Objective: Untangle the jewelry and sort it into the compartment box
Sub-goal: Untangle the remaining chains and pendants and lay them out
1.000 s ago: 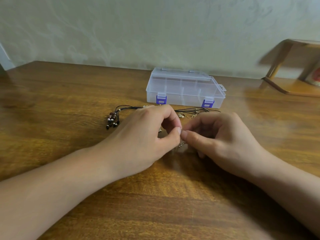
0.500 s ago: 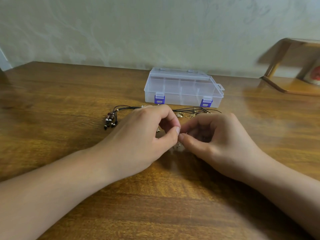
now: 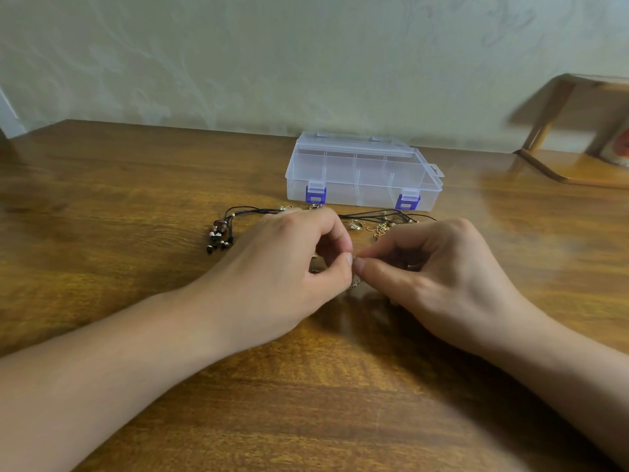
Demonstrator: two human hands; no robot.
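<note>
On glossy wooden table [image 3: 102, 206] beside pale wall [image 3: 238, 56]: closed compartment box [image 3: 362, 175].

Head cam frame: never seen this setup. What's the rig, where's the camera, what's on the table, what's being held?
There is no robot here: a person works with two bare hands, and one wide-angle camera worn on the head looks forward and down, so the arms enter from the bottom edge.

On the wooden table stands a clear plastic compartment box with two purple latches, lid closed. In front of it lies tangled jewelry: black cord necklaces with a cluster of dark beads at the left end, and small gold chain pieces.

The left hand and right hand meet thumb to thumb, each with a pinch grip on a small metal piece, part of which hangs below the fingertips. What exactly it is cannot be told; it is too small.

A wooden stand sits at far right.
</note>
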